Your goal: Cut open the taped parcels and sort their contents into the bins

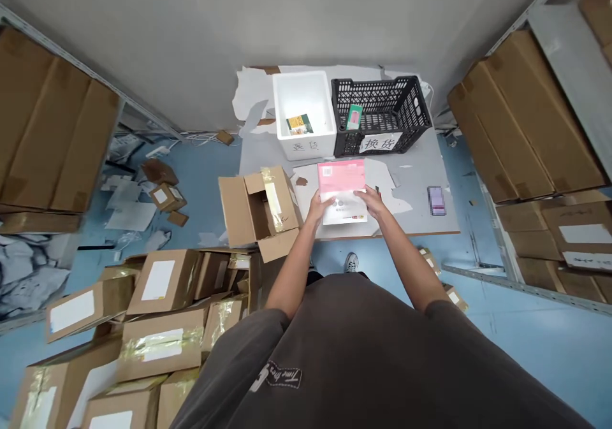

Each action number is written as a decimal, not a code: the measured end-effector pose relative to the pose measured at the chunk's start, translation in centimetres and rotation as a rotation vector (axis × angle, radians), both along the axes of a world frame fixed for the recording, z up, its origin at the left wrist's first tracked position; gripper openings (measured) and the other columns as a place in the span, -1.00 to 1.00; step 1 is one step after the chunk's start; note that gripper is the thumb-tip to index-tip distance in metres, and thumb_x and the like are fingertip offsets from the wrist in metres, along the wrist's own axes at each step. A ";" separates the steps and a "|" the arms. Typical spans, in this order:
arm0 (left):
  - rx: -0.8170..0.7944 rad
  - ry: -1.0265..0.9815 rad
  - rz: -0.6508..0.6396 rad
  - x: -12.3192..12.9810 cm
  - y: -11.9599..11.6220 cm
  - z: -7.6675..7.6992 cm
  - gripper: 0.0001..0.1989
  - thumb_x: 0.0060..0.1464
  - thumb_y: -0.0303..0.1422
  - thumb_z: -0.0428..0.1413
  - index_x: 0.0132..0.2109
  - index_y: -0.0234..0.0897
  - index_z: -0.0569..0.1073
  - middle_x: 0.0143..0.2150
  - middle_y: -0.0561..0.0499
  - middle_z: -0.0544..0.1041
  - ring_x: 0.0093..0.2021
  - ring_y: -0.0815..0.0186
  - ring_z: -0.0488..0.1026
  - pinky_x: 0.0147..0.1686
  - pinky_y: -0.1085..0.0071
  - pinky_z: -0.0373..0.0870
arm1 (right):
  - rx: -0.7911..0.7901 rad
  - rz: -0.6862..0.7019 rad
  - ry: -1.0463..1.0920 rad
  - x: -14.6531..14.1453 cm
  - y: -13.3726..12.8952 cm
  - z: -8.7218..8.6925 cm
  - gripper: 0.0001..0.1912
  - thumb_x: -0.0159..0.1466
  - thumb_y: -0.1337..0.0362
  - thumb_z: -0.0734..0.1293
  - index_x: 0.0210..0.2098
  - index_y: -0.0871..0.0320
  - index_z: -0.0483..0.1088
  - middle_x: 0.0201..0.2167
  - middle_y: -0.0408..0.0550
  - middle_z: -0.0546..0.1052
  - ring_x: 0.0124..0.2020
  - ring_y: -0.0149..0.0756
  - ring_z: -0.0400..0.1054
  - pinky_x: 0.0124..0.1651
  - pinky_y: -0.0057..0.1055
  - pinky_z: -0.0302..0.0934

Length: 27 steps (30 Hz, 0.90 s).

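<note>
A flat pink and white packet (342, 190) is held over the front of the table, its pink half toward the wall. My left hand (321, 207) grips its left edge, thumb lying on the white part. On the opposite edge, my right hand (371, 202) holds it the same way; the fingers underneath are hidden. Left of the packet stands an open cardboard box (282, 207) with its flaps spread. Behind it are a white foam box (306, 148) with a yellow and green packet (299, 124) inside, and a black plastic crate (347, 143) containing a green packet (354, 116).
A phone (436, 201) lies on the table (421, 174) at the right. Taped cartons (162, 346) are piled on the floor at lower left. Shelves with large cardboard boxes (530, 116) flank both sides. Scraps and small boxes (165, 196) litter the floor at left.
</note>
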<state>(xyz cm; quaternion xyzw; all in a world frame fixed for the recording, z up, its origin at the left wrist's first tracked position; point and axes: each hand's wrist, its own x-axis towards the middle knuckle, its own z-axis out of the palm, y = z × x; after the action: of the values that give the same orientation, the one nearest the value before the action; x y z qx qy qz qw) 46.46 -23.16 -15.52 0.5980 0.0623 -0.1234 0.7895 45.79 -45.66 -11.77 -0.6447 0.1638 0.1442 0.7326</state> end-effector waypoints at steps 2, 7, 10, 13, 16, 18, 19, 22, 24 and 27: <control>0.086 0.086 -0.038 -0.3 -1.9 -3.2 -0.20 0.00 0.00 0.51 0.27 -0.26 0.49 0.16 -0.21 0.70 0.11 0.06 0.67 0.16 0.11 0.60 | -0.092 -0.037 0.023 0.3 -1.1 -3.6 -0.39 0.05 -0.12 0.57 -0.04 0.08 0.51 -0.07 0.05 0.72 -0.04 -0.02 0.59 0.00 -0.19 0.48; 0.360 0.310 -0.075 0.0 -4.2 -10.4 -0.23 0.09 -0.18 0.46 0.36 -0.34 0.44 0.21 -0.29 0.67 0.13 0.02 0.67 0.17 0.11 0.60 | -0.504 -0.079 0.129 1.0 -1.8 -12.9 -0.61 0.20 -0.02 0.44 -0.11 0.10 0.47 -0.13 0.06 0.67 -0.08 -0.04 0.53 -0.05 -0.21 0.43; 0.666 0.334 -0.089 -0.2 -4.7 -12.7 -0.20 0.07 -0.26 0.48 0.41 -0.25 0.45 0.27 -0.27 0.64 0.25 -0.12 0.61 0.25 0.01 0.55 | -0.756 0.019 0.198 0.5 -2.1 -16.6 -0.70 0.21 0.10 0.44 -0.12 0.11 0.50 -0.14 0.08 0.65 -0.07 0.00 0.52 0.05 -0.18 0.40; 1.015 0.229 -0.086 -1.4 -5.7 -13.0 -0.15 0.15 -0.29 0.45 0.51 -0.21 0.37 0.48 -0.35 0.44 0.50 -0.26 0.34 0.42 -0.11 0.36 | -0.898 0.093 0.195 -0.4 -2.7 -18.2 -0.56 0.24 0.10 0.44 0.05 0.16 0.53 -0.02 0.16 0.65 0.02 0.04 0.51 0.12 -0.16 0.38; 1.191 0.059 -0.171 -2.9 -7.9 -12.4 -0.32 0.29 -0.27 0.37 0.47 -0.22 0.42 0.53 -0.36 0.34 0.55 -0.23 0.19 0.47 -0.10 0.23 | -0.906 0.068 0.190 -1.4 -3.3 -18.4 -0.35 0.30 0.00 0.43 0.28 0.21 0.45 0.06 0.19 0.63 0.06 0.05 0.51 0.15 -0.16 0.38; 1.188 0.015 -0.322 -3.4 -9.6 -12.3 -0.43 0.30 -0.23 0.37 0.38 -0.21 0.50 0.44 -0.33 0.41 0.47 -0.19 0.25 0.42 -0.04 0.29 | -0.857 0.063 0.199 -2.0 -3.6 -18.4 -0.29 0.34 -0.05 0.41 0.34 0.22 0.42 0.05 0.17 0.64 0.06 0.03 0.52 0.18 -0.16 0.37; 1.178 0.021 -0.387 -3.4 -10.3 -12.4 -0.46 0.29 -0.23 0.38 0.34 -0.21 0.53 0.40 -0.33 0.43 0.43 -0.18 0.28 0.37 -0.01 0.32 | -0.830 0.074 0.194 -2.3 -3.8 -18.5 -0.30 0.35 -0.05 0.40 0.35 0.22 0.42 0.05 0.16 0.65 0.05 0.01 0.53 0.20 -0.17 0.37; 1.141 0.074 -0.414 -2.4 -11.0 -13.1 -0.69 0.36 -0.31 0.30 0.19 -0.23 0.60 0.32 -0.32 0.47 0.37 -0.12 0.34 0.29 0.07 0.39 | -0.795 0.126 0.167 -3.1 -4.2 -18.7 -0.38 0.38 0.03 0.37 0.33 0.23 0.46 0.10 0.17 0.64 0.01 -0.04 0.54 0.23 -0.18 0.37; 1.034 0.111 -0.346 -1.2 -10.0 -13.3 -0.83 0.43 -0.36 0.19 0.08 -0.22 0.63 0.23 -0.26 0.55 0.29 -0.02 0.44 0.26 0.16 0.42 | -0.800 0.154 0.162 -3.5 -4.3 -18.8 -0.39 0.40 0.08 0.34 0.34 0.26 0.46 0.15 0.20 0.62 -0.04 -0.07 0.54 0.23 -0.17 0.38; 0.836 0.190 -0.103 -0.5 -6.0 -12.7 -0.76 0.51 -0.31 0.07 0.13 -0.23 0.59 0.11 -0.17 0.64 0.15 0.12 0.56 0.22 0.27 0.45 | -0.837 0.211 0.169 -4.0 -4.3 -18.4 -0.37 0.41 0.13 0.33 0.39 0.28 0.43 0.19 0.23 0.57 -0.09 -0.09 0.53 0.22 -0.15 0.40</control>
<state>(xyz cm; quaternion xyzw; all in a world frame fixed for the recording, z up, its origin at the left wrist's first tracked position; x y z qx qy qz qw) 45.94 -29.18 -28.19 0.8547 0.1495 -0.1815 0.4628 41.82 -49.95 -30.20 -0.8852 0.2006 0.1913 0.3736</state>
